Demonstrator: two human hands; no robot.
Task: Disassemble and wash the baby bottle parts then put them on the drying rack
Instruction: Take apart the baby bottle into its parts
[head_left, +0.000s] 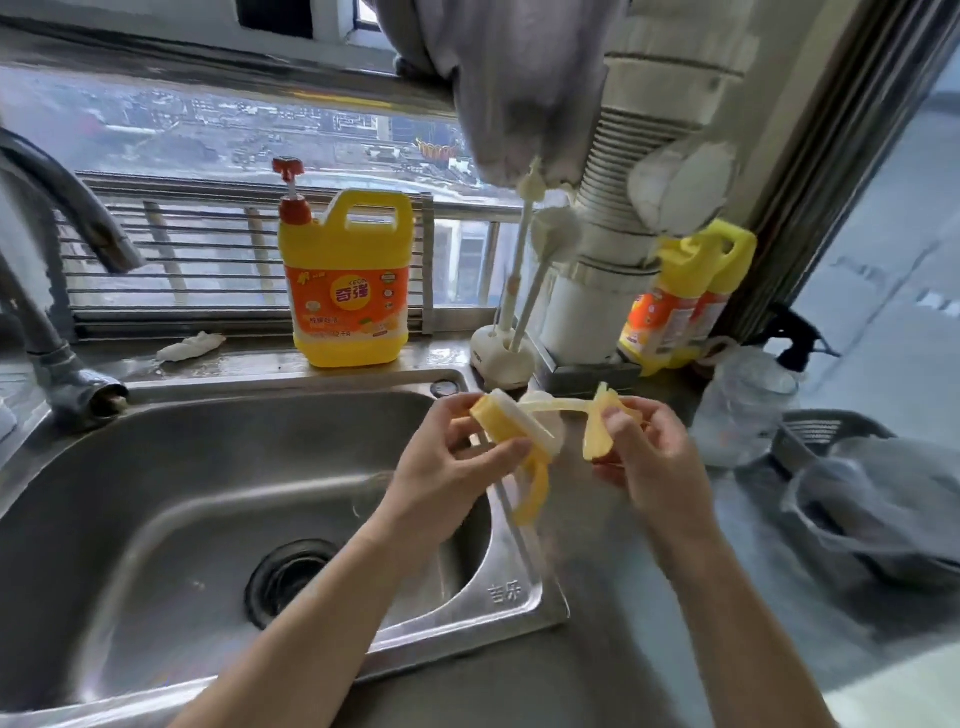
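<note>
Over the right rim of the steel sink (156, 493), my left hand (447, 478) grips a yellow bottle collar with a white ring and yellow handles (511, 431). A pale silicone straw (561, 406) runs from it to the right. My right hand (654, 457) pinches a small yellow piece (597, 431) at the straw's far end. The clear bottle body (743, 410) stands on the counter to the right, beside a grey drying basket (826, 434).
A yellow dish-soap jug with a red pump (345, 280) stands behind the sink. A white brush holder with brushes (506, 353) is beside it, two more yellow bottles (680, 301) further right. The faucet (62, 249) arches at the left. A grey cloth (904, 499) lies in the basket.
</note>
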